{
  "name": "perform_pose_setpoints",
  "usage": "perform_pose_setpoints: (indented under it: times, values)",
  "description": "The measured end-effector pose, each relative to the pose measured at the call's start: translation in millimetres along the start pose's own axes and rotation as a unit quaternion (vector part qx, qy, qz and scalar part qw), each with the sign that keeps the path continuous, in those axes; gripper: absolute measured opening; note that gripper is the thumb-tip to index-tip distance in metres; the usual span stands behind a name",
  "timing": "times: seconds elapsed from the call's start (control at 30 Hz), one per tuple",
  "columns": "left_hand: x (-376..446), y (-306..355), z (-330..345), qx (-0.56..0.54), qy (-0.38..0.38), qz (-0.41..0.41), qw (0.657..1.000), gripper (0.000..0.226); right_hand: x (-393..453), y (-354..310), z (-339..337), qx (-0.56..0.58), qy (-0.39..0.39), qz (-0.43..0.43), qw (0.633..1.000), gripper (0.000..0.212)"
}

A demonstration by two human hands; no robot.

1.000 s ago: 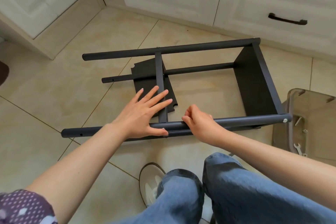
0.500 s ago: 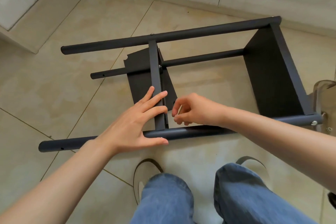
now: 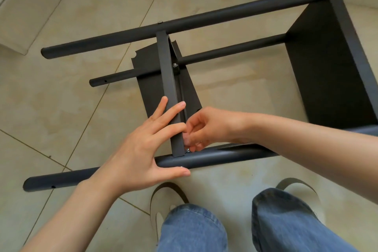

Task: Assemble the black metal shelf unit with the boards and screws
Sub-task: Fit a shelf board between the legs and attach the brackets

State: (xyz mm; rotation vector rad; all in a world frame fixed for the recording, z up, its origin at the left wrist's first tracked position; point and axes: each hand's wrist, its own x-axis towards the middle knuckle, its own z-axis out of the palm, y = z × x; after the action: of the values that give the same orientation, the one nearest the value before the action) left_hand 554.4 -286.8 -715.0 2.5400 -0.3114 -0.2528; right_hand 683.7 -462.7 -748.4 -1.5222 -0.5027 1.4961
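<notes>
The black shelf frame lies on its side on the tiled floor. Its near tube (image 3: 221, 158) runs across in front of me and the far tube (image 3: 204, 19) lies beyond. A black crossbar (image 3: 166, 80) joins the two, with a loose-looking shelf board (image 3: 147, 82) under it. Another board (image 3: 323, 63) stands fixed at the right end. My left hand (image 3: 147, 145) presses straight fingers on the crossbar, thumb against the near tube. My right hand (image 3: 206, 127) pinches a small silver screw (image 3: 187, 150) where the crossbar meets the near tube.
A third tube (image 3: 231, 51) runs between the other two, with a silver bolt (image 3: 175, 65) beside the crossbar. A screw head (image 3: 160, 22) shows on the far tube. My knees and shoes (image 3: 163, 196) are just below the frame. A cabinet base (image 3: 18, 32) stands at far left.
My right hand has dropped from the near tube's top to the crossbar joint and now pinches there. My left hand stays pressed on the crossbar. The view has moved closer and tilted down.
</notes>
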Motion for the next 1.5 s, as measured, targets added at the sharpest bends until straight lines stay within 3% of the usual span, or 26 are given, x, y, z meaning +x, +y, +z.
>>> perform_pose_setpoints:
  times: [0.13, 0.77, 1.1, 1.27, 1.5]
  values:
    - [-2.8, 1.3, 2.5, -0.002, 0.005, 0.005, 1.0, 0.066, 4.7, -0.5, 3.6, 0.015, -0.046, 0.033, 0.998, 0.016]
    - [-11.0, 0.2, 12.1, -0.005, 0.024, 0.021, 0.999, 0.064, 7.9, 0.8, 4.8, 0.071, -0.094, 0.12, 0.986, 0.02]
    - [-10.7, 0.2, 12.5, -0.006, 0.025, 0.021, 0.999, 0.063, 12.3, -1.6, 8.2, 0.039, -0.116, 0.157, 0.98, 0.012]
    - [-11.2, 0.2, 12.3, -0.013, 0.022, 0.02, 0.999, 0.062, 15.9, -0.5, 11.6, 0.016, -0.122, 0.171, 0.977, 0.024]
    - [-9.2, 0.6, 11.1, -0.013, 0.021, 0.021, 0.999, 0.06, 13.1, 0.3, 1.9, 0.049, -0.128, 0.169, 0.976, 0.012]
